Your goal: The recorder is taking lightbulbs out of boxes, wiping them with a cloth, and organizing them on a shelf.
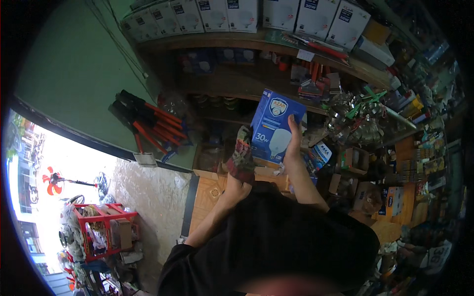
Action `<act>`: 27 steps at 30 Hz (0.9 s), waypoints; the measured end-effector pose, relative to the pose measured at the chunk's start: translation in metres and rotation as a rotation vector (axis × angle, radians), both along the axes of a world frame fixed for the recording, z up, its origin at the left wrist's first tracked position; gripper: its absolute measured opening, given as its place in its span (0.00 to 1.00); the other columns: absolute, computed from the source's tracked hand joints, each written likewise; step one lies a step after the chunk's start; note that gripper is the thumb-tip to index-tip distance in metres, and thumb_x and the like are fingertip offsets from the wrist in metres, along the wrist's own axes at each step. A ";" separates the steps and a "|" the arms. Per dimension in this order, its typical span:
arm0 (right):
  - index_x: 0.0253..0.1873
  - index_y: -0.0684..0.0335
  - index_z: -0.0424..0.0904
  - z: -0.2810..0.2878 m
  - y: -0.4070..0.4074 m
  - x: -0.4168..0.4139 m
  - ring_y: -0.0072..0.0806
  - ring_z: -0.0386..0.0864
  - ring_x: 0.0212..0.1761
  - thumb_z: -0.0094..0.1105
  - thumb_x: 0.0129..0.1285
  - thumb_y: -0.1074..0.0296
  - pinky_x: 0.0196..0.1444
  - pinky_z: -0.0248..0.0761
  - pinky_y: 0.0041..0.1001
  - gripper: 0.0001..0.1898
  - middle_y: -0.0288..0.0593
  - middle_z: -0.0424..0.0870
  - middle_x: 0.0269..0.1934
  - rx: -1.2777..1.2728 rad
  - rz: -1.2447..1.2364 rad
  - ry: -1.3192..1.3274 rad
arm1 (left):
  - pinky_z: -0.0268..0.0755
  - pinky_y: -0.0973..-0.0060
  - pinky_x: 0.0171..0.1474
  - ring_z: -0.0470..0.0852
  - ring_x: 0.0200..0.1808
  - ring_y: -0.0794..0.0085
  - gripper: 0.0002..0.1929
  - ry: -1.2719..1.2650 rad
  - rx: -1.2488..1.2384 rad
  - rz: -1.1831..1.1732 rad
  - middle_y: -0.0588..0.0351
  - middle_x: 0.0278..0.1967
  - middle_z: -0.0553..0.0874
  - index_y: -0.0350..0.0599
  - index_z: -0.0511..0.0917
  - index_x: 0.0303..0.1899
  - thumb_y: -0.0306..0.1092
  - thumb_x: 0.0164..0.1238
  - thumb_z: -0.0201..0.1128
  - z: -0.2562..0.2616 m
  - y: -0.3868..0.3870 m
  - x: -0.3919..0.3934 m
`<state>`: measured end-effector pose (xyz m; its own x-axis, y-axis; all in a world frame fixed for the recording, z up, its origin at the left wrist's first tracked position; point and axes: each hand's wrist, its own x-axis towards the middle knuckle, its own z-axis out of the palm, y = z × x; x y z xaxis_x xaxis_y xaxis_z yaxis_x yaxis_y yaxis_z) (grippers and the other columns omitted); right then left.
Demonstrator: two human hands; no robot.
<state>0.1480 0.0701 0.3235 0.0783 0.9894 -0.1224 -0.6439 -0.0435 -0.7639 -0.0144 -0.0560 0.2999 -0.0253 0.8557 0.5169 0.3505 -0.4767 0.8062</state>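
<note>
Before my chest, my right hand [293,142] holds a blue light bulb box [272,120] by its right side, thumb on the front. The box stands nearly upright, slightly tilted, with a white bulb pictured on it. My left hand [237,190] grips a crumpled patterned cloth [242,157] in red, green and grey. The cloth's upper end is at the left edge of the box; whether they touch is hard to tell. The fingers of my left hand are partly hidden.
White bulb boxes [242,16] line the upper wooden shelf [229,38]. Orange-handled tools [159,125] hang on the green wall at left. Metal parts [355,114] hang at right, above open cardboard boxes [355,161]. A red rack [105,218] stands near the doorway at lower left.
</note>
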 end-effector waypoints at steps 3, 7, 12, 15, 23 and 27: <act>0.79 0.68 0.54 -0.002 -0.008 -0.006 0.33 0.71 0.68 0.65 0.70 0.49 0.71 0.62 0.31 0.43 0.48 0.72 0.67 0.090 0.079 -0.395 | 0.57 0.53 0.73 0.69 0.70 0.37 0.29 0.322 0.158 -0.085 0.34 0.64 0.75 0.32 0.72 0.65 0.25 0.59 0.57 0.025 0.018 -0.016; 0.80 0.68 0.53 0.033 -0.041 -0.023 0.32 0.69 0.70 0.64 0.71 0.50 0.73 0.60 0.32 0.43 0.51 0.69 0.70 0.213 0.206 -0.459 | 0.71 0.57 0.63 0.79 0.60 0.50 0.26 -0.085 -0.078 -0.065 0.41 0.58 0.80 0.35 0.69 0.66 0.23 0.64 0.53 0.036 0.052 -0.027; 0.79 0.69 0.54 0.027 -0.024 0.012 0.32 0.70 0.70 0.64 0.71 0.55 0.71 0.63 0.31 0.40 0.52 0.69 0.69 0.484 0.186 -0.524 | 0.77 0.73 0.44 0.82 0.41 0.68 0.21 -0.733 -0.353 -0.071 0.50 0.47 0.82 0.37 0.71 0.63 0.20 0.70 0.43 0.019 0.067 -0.032; 0.75 0.70 0.62 0.000 -0.021 0.013 0.31 0.77 0.63 0.62 0.71 0.57 0.63 0.73 0.29 0.35 0.50 0.76 0.64 0.085 0.294 -0.086 | 0.79 0.74 0.42 0.83 0.38 0.71 0.21 -0.634 -0.303 -0.040 0.51 0.42 0.83 0.38 0.70 0.64 0.23 0.76 0.38 0.022 0.073 -0.014; 0.69 0.68 0.70 -0.021 -0.038 0.018 0.39 0.87 0.51 0.58 0.68 0.44 0.55 0.82 0.38 0.35 0.53 0.84 0.56 -0.030 0.426 0.492 | 0.53 0.55 0.77 0.62 0.76 0.47 0.31 0.126 0.039 -0.354 0.37 0.71 0.68 0.35 0.66 0.71 0.38 0.70 0.59 0.036 0.012 0.009; 0.69 0.65 0.70 -0.034 -0.040 0.026 0.35 0.85 0.52 0.57 0.68 0.40 0.55 0.80 0.35 0.36 0.49 0.83 0.53 -0.127 0.528 0.293 | 0.52 0.56 0.77 0.63 0.76 0.48 0.40 -0.101 -0.153 -0.530 0.39 0.71 0.69 0.34 0.64 0.72 0.41 0.61 0.69 0.037 0.021 0.002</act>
